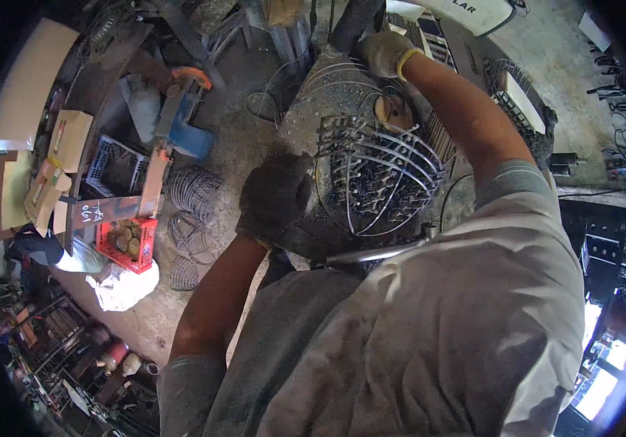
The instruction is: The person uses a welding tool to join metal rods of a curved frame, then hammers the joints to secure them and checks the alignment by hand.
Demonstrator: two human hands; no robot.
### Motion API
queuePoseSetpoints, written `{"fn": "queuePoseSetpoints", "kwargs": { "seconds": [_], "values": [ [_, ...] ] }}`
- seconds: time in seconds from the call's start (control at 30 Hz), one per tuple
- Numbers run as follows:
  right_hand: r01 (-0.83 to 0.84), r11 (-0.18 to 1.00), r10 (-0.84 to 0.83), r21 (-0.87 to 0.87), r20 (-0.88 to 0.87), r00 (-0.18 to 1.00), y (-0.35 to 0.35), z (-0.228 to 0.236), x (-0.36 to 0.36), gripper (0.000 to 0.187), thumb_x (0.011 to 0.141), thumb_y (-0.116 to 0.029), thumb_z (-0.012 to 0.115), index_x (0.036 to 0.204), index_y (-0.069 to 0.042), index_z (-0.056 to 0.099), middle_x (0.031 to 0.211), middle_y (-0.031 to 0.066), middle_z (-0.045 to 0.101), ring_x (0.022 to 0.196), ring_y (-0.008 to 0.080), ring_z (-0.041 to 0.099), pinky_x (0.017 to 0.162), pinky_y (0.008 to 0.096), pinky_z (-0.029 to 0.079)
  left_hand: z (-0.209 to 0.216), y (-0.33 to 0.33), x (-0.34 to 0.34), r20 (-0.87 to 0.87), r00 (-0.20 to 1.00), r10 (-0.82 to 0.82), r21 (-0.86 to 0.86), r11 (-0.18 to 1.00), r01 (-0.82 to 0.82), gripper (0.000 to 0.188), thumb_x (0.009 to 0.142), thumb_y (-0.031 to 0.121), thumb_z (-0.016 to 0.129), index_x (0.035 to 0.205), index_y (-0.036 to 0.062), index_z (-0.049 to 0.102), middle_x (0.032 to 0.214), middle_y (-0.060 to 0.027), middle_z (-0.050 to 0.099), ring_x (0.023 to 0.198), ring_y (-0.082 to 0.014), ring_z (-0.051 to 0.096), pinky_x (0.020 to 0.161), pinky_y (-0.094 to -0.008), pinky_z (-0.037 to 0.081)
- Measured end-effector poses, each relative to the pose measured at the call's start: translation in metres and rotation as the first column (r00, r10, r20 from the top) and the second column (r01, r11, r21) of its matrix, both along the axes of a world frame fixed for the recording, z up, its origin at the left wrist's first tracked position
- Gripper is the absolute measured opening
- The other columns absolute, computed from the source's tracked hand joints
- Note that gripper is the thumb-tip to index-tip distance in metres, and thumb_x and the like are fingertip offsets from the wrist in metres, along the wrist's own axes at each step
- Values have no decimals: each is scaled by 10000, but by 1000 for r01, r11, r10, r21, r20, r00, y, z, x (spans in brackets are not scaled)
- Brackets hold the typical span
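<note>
My left hand [276,195], in a dark work glove, rests by the left edge of a worn workbench [295,138]. Beside it is a curved wire frame [382,156] of bent metal rods, with many small dark metal pieces under and between the rods. My right hand [387,55], in a lighter glove with a yellow cuff, reaches to the far end of the bench. It is next to a dark upright post [357,28] and near the ends of some curved rods [331,76]. Shadow and the gloves hide the fingers of both hands.
A round brownish piece [393,113] lies beyond the frame. A metal bar [371,255] lies at the bench's near edge. On the floor to the left are wire coils [193,191], a red crate [128,245] and a blue-and-orange machine [185,127]. A white-and-black rack [520,102] stands right.
</note>
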State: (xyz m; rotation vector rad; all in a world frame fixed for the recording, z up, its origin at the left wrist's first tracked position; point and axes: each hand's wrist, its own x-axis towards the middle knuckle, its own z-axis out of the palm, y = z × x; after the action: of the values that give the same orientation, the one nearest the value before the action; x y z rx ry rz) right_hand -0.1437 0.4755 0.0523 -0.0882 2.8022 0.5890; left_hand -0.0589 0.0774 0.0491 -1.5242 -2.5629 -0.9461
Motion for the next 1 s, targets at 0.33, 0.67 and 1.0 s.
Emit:
{"fn": "queuePoseSetpoints", "kwargs": {
  "seconds": [0.33,0.67,1.0],
  "values": [
    [190,971,-204,-143,-84,975,0,123,58,416,945,-323,627,1209,-2,614,1053,206,704,954,400,688,809,487,538,-10,-3,2,-50,998,41,36,999,-40,254,888,223,655,1097,81,685,960,-150,684,854,-365,679,766,-497,534],
    [178,931,-348,-320,-622,702,22,197,209,289,895,-204,635,1114,-15,641,1025,238,679,980,444,649,829,503,526,-11,-3,2,-60,998,30,-28,999,-32,267,890,234,658,1106,84,705,1017,-184,698,929,-396,681,819,-493,537],
    [305,857,-513,-416,-619,595,34,199,319,311,941,-191,573,1198,-18,601,1040,239,684,975,434,656,823,487,516,-23,-4,2,-193,980,-35,159,985,67,226,899,187,628,1066,53,700,1049,-203,699,974,-401,677,859,-471,539]
  ]
}}
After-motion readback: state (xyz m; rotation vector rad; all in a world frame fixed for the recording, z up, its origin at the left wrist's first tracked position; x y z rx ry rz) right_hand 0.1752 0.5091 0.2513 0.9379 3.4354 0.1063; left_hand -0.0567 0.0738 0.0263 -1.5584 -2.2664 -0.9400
